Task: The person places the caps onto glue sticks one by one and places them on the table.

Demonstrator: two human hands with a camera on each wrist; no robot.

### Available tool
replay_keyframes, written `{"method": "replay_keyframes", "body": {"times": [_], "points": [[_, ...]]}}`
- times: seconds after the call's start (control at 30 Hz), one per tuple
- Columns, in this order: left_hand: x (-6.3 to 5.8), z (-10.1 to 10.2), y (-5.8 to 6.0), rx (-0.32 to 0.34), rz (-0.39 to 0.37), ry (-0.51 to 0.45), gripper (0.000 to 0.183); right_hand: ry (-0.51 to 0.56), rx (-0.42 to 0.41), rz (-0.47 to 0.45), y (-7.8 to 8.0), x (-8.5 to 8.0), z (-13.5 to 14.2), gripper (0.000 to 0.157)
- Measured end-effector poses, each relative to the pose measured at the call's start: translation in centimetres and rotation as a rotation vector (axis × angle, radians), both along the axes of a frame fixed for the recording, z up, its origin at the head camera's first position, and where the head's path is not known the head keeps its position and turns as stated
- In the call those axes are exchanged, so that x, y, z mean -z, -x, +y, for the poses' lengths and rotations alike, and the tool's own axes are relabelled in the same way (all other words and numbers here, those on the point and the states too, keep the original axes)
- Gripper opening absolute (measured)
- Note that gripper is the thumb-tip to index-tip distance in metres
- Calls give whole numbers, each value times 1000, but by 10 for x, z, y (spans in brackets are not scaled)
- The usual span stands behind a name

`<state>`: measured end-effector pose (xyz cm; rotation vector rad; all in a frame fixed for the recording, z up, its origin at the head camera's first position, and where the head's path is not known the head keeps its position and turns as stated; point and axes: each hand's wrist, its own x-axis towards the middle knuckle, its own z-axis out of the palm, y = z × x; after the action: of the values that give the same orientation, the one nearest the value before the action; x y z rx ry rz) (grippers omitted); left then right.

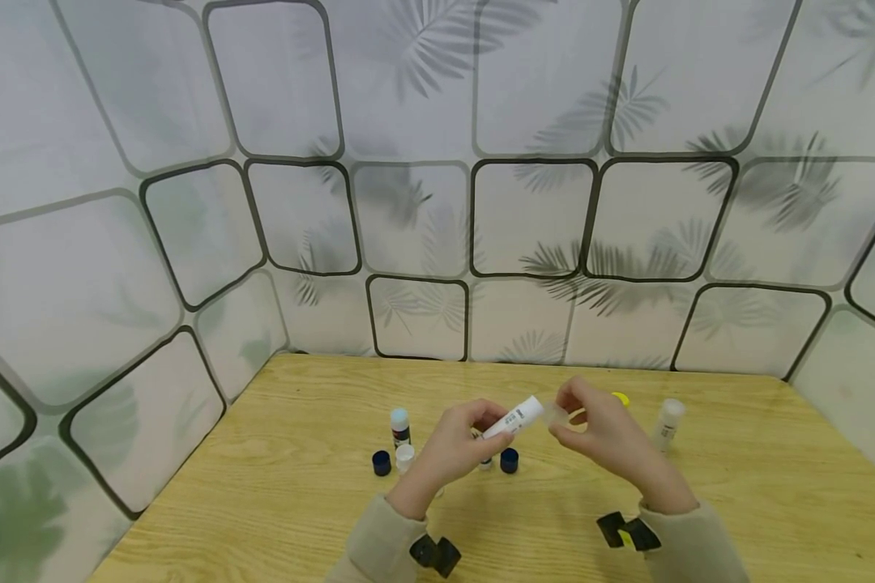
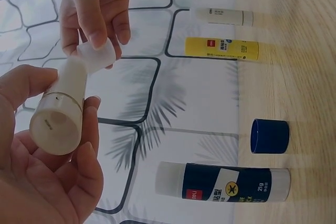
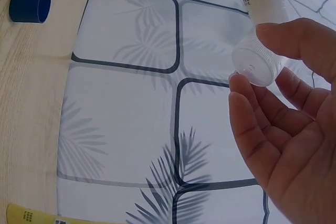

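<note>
"deli", "21g" on navy stick (image 2: 229,183)

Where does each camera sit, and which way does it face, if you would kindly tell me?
Head: worn on the head, looking forward and down at the table and patterned backdrop; the left hand, right hand and sleeves show.
Left wrist: worn on that wrist, looking at the white glue stick in the left hand; both hands show.
Right wrist: worn on that wrist, looking at the clear cap; the right hand shows large.
Shared: both wrist views show the white glue stick and clear cap.
</note>
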<state>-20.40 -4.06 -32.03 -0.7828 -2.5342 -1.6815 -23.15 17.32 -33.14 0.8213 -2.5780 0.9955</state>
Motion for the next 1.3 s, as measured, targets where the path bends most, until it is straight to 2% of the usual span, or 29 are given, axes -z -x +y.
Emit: {"method": "replay_keyframes", "body": {"times": [0.3,0.53,0.6,0.87,1.1,1.3], "points": [[-1,0,0,32,-20,1,17,12,-13,48,-2,-2,0,25],[-1,0,0,32,-35,16,18,23,-11,26,-4,-5,4,22],[1,-1,2,40,-37,7,18,28,-18,22,-4,-5,5,22],[28,-1,24,45,-58,20,20,108,-113,-14,-3,-6,9,19],[30,-1,25,68,-56,7,22,132,-189,-31,-1,-4,10,19],[31,-1,25,69,-52,1,22,127,-206,-76,-3,-6,10,21]]}}
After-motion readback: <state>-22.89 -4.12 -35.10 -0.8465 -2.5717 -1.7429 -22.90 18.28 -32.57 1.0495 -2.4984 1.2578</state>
